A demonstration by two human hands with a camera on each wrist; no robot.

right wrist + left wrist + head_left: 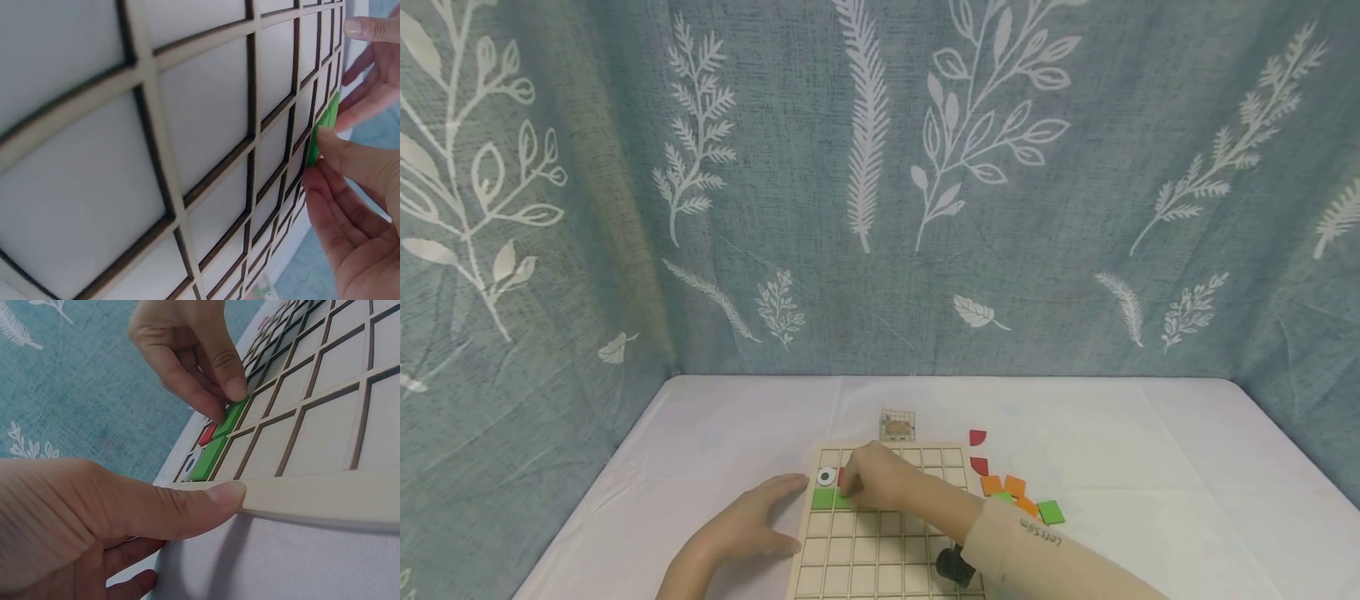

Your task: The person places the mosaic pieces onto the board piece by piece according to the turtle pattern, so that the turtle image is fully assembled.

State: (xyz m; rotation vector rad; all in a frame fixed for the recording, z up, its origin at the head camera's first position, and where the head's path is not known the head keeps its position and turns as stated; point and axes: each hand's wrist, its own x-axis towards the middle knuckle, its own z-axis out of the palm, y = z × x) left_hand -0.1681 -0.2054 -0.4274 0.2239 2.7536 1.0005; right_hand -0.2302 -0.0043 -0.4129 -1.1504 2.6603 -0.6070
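A wooden grid board [861,550] lies on the table. In its left column are a white disc with a black centre [826,477] and, below it, a green square [823,499]. My right hand [883,479] pinches a second green square [232,416] between thumb and fingers, at the cell right of the first one. A red piece [207,434] shows behind it in the left wrist view, partly hidden by the fingers in the head view. My left hand [748,521] rests against the board's left edge, thumb [226,495] on the frame, fingers spread.
Right of the board lie two red quarter pieces [977,437], several orange pieces [1015,486] and green squares [1051,512]. A small picture card [897,426] sits behind the board. My right forearm crosses the board, with a black device [955,567] below the wrist.
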